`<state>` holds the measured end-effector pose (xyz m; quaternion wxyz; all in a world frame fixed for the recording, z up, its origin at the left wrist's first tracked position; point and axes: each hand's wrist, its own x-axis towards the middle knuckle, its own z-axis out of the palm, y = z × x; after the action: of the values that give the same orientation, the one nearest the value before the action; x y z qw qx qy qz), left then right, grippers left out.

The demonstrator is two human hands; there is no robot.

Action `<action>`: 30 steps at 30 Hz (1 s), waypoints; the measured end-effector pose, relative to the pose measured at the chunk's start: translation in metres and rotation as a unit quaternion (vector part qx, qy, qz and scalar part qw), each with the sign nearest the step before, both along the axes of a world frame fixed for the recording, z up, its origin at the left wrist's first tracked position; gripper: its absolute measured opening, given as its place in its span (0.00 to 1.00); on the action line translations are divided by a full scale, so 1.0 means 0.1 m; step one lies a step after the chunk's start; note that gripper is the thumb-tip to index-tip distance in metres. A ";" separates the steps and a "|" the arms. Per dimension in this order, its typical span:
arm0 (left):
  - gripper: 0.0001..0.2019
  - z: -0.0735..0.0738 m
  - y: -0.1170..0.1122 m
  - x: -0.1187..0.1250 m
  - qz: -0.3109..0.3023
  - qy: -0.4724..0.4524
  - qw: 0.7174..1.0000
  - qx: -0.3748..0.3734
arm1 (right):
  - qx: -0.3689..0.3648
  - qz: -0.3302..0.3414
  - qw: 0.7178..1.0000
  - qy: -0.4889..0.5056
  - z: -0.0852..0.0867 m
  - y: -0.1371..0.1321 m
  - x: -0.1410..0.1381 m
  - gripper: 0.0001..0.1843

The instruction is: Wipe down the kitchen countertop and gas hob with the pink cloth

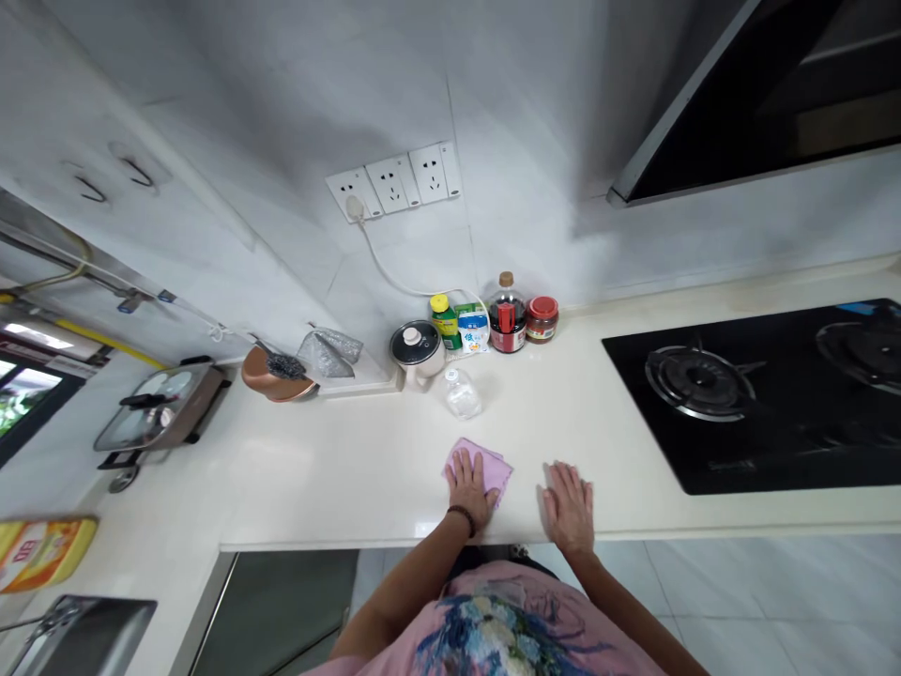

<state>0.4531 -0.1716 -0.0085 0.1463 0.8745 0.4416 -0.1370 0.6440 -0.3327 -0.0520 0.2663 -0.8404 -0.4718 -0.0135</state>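
Observation:
My left hand [467, 486], with a dark beaded bracelet at the wrist, lies flat on a folded pink cloth [498, 467] near the counter's front edge. Its fingers are stretched out over the cloth. To the right, my right hand [569, 507] rests palm down on the bare white countertop [338, 469], fingers extended and holding nothing. Just beyond the cloth is a clear plastic bottle or container [463, 394]; whether it stands or lies is hard to tell.
Along the wall stand a small electric pot [418, 347], a yellow-capped bottle [445, 321], a blue-white packet [474, 332], a dark sauce bottle [508, 324] and a red-lidded jar [542, 319]. A white cord [394, 280] hangs from the socket. Right is a gas hob [760, 441]; lower left, a sink [105, 634].

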 end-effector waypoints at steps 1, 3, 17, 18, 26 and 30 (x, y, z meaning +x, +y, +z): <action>0.49 -0.01 0.02 -0.03 -0.013 -0.002 1.000 0.001 | 0.001 -0.026 1.000 0.006 -0.01 0.01 0.00 0.32; 0.48 -0.01 0.16 -0.11 -0.027 0.001 1.000 0.008 | 0.000 -0.062 0.998 0.010 -0.04 0.03 0.00 0.33; 0.40 0.20 1.85 -1.78 0.261 0.071 0.958 0.093 | -0.027 -0.076 0.993 -0.082 -0.12 0.03 0.00 0.33; 0.39 0.21 1.94 -1.86 0.276 0.074 0.953 0.099 | -0.027 -0.076 0.993 -0.086 -0.13 0.03 0.00 0.33; 0.42 0.35 2.54 -1.31 0.228 0.068 0.971 0.036 | -0.030 -0.083 0.992 -0.091 -0.14 0.02 -0.01 0.35; 0.45 0.27 2.40 -0.65 0.109 0.053 0.993 -0.002 | -0.032 -0.086 0.992 -0.092 -0.13 0.01 -0.01 0.35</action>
<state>0.3882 0.0680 0.0184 0.1383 0.8122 0.5414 -0.1675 0.6429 -0.3320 -0.0648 0.1928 -0.8810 -0.4205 -0.0988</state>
